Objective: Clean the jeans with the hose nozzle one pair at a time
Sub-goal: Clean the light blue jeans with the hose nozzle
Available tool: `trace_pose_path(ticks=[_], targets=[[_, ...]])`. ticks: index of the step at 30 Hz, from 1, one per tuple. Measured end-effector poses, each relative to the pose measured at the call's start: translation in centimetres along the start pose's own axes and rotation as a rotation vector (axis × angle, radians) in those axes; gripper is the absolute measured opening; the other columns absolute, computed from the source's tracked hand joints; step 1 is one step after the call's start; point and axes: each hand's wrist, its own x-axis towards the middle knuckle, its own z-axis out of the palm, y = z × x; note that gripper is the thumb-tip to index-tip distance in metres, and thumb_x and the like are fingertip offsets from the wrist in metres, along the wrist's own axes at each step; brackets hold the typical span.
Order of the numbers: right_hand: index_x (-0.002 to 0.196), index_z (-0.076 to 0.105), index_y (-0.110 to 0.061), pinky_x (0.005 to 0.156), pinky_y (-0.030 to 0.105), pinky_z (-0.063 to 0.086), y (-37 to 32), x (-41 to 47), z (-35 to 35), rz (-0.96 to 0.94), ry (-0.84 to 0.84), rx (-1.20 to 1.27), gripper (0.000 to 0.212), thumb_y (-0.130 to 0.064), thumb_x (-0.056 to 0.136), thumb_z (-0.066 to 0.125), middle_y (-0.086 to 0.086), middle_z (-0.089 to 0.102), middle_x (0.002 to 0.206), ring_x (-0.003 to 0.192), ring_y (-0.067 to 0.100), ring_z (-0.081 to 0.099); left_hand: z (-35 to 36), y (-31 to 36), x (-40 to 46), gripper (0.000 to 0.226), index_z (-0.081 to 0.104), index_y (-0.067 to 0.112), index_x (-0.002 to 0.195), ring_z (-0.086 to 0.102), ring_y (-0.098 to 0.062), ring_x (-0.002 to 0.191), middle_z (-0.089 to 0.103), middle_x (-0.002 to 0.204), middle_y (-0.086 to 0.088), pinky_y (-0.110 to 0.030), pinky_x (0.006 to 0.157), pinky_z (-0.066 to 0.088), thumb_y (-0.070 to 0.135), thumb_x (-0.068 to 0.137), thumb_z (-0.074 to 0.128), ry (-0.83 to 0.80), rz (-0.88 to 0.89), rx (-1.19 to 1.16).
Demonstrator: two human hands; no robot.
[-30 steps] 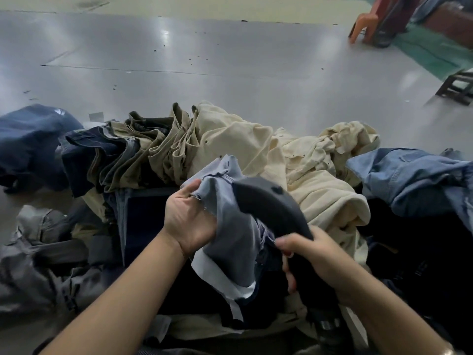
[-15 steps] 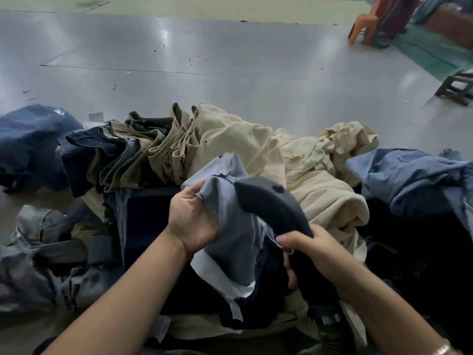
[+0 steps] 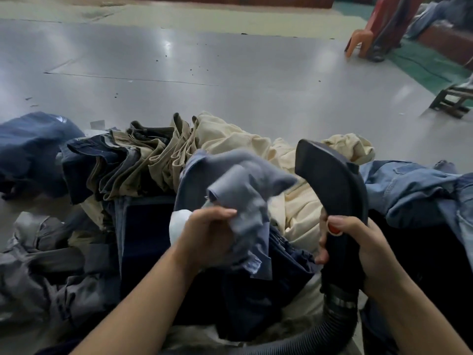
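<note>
Grey-blue denim jeans [image 3: 240,190] are bunched up in the left hand [image 3: 210,239], lifted over the heap, while the right hand [image 3: 358,242] grips the curved black plastic hose nozzle [image 3: 332,180] just beside them.

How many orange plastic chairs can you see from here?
1: an orange chair stands on the floor at the far upper right, partly hidden by dark cloth draped over it. More may sit stacked under it or beyond the frame edge.

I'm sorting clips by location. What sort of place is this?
Probably a garment finishing workshop: piles of jeans on a big work table, a hose nozzle gripped by the right hand, and a bare workshop floor.
</note>
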Motion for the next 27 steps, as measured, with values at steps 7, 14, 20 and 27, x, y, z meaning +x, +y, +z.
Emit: trace_pose_path(ticks=[7, 14, 20, 27], targets=[[0.058, 0.054, 0.001, 0.041, 0.03, 0.047, 1.7, -0.1, 0.3, 0.149, -0.053, -0.057, 0.033, -0.026, 0.056, 0.072, 0.02, 0.051, 0.049, 0.037, 0.028, 0.052, -1.5, -5.2, 2.0, 0.067, 0.076, 0.011, 0.089, 0.068, -0.036, 0.092, 0.07, 0.103, -0.021, -0.042, 0.081, 0.053, 0.071, 0.082, 0.047, 0.637, -0.073, -0.288], [0.051, 0.055, -0.015, 0.043, 0.029, 0.045, 3.8, -0.4, 1.3, 0.279, -0.152, -0.162, 0.025, -0.033, 0.053, 0.072, 0.017, 0.052, 0.053, 0.039, 0.027, 0.053, -1.8, -5.6, 2.5, 0.039, 0.071, 0.013, 0.098, 0.066, -0.029, 0.092, 0.067, 0.1, -0.018, -0.042, 0.088, 0.052, 0.003, 0.096, 0.034, 0.622, -0.025, -0.115], [0.056, 0.054, -0.004, 0.045, 0.028, 0.046, 2.5, -0.7, 0.7, 0.261, -0.183, -0.203, 0.031, -0.03, 0.058, 0.07, 0.018, 0.054, 0.049, 0.04, 0.026, 0.055, -1.2, -2.0, -0.3, 0.041, 0.069, -0.004, 0.109, 0.069, -0.038, 0.093, 0.068, 0.108, -0.025, -0.044, 0.072, 0.058, 0.02, 0.082, 0.051, 0.503, 0.012, -0.24], [0.061, 0.057, -0.005, 0.044, 0.023, 0.043, 1.8, -2.4, 2.1, 0.233, -0.308, -0.193, 0.033, -0.034, 0.055, 0.072, 0.018, 0.055, 0.051, 0.039, 0.024, 0.054, 0.5, 0.6, -3.6, 0.044, 0.07, -0.001, 0.109, 0.07, -0.036, 0.09, 0.069, 0.106, -0.022, -0.048, 0.075, 0.058, 0.027, 0.077, 0.055, 0.469, 0.065, -0.278]])
